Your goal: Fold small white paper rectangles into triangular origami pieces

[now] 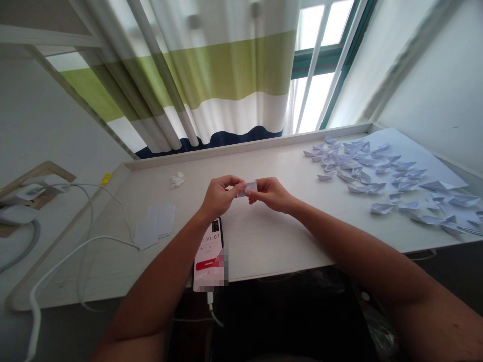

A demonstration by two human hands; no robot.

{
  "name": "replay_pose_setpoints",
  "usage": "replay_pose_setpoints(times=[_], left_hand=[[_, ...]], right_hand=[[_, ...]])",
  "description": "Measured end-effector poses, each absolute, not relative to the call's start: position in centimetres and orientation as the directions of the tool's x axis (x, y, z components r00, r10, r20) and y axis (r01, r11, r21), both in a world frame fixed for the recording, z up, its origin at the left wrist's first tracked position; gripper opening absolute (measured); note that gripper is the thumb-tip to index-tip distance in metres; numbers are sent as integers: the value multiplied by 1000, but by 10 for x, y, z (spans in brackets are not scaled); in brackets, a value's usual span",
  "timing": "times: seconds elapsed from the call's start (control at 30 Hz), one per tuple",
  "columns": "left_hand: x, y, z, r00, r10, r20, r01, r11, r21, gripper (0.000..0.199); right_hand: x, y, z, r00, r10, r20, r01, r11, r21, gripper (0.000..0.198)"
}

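Between my two hands is a small folded piece of white paper [250, 186], held just above the white desk [260, 241]. My left hand [223, 195] pinches its left side between thumb and fingers. On the right side, my right hand [272, 193] grips it the same way, its thumb lying over the front. The fingers cover part of the paper, so its full folded shape is hidden. To the right, many folded white paper boats [366, 166] lie spread over the desk. A few flat white paper sheets [153, 226] rest left of my left forearm.
A phone [208, 256] with a lit screen lies at the desk's front edge, a cable plugged into its lower end. White cables [85, 241] and chargers [22, 193] are on the left. Crumpled paper [177, 180] sits near the back, below a striped curtain [234, 70].
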State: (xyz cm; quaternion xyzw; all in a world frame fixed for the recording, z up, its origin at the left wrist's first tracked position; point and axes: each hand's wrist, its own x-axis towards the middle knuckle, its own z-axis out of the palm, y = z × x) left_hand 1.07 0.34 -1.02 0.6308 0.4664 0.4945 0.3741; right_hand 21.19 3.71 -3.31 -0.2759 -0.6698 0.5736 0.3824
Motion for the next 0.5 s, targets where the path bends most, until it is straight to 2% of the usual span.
replay_pose_setpoints(times=[0.13,0.27,0.4,0.5], left_hand=[[11,6,-12,91,962,258,177,-271,946,29],[10,7,-13,72,965,254,126,-261,957,33],[8,7,-11,29,961,273,156,-275,949,28],[7,4,-6,61,972,225,178,-233,956,31]], right_hand=[[211,36,-34,-544,808,228,-56,236,-970,36],[208,37,-37,-442,850,286,-35,303,-952,35],[207,39,-40,-276,852,444,2,462,-887,36],[210,41,-41,-228,794,563,89,593,-800,32]])
